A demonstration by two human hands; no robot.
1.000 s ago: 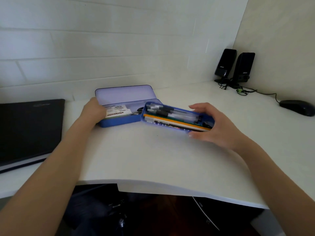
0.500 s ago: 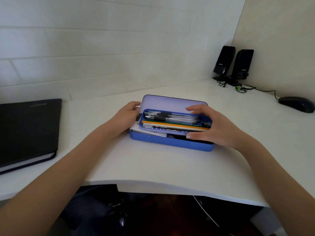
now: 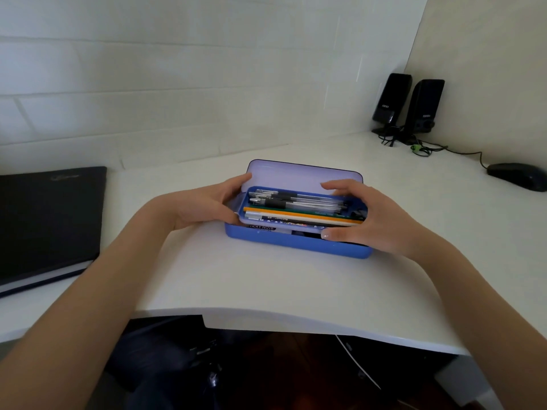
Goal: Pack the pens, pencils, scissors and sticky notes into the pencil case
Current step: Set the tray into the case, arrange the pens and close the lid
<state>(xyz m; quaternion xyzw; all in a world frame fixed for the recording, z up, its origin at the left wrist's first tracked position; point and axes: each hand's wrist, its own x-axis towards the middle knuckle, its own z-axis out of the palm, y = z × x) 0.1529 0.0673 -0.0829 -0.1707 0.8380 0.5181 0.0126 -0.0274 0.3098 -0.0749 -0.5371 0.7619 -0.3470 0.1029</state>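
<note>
Pencil case (image 3: 296, 245) open at desk (image 3: 266, 285) centre, long axis left-right. Left hand (image 3: 211, 205) and right hand (image 3: 362, 216) grip the inner tray (image 3: 247, 221) ends; pens (image 3: 296, 199) lie lengthwise, tips probably left.

A home office or study corner is showing here: a white surface (image 3: 266, 285) against brick walls is carrying twin speakers (image 3: 410, 106), a mouse (image 3: 518, 176) far right, and a notebook (image 3: 47, 220) left.
</note>
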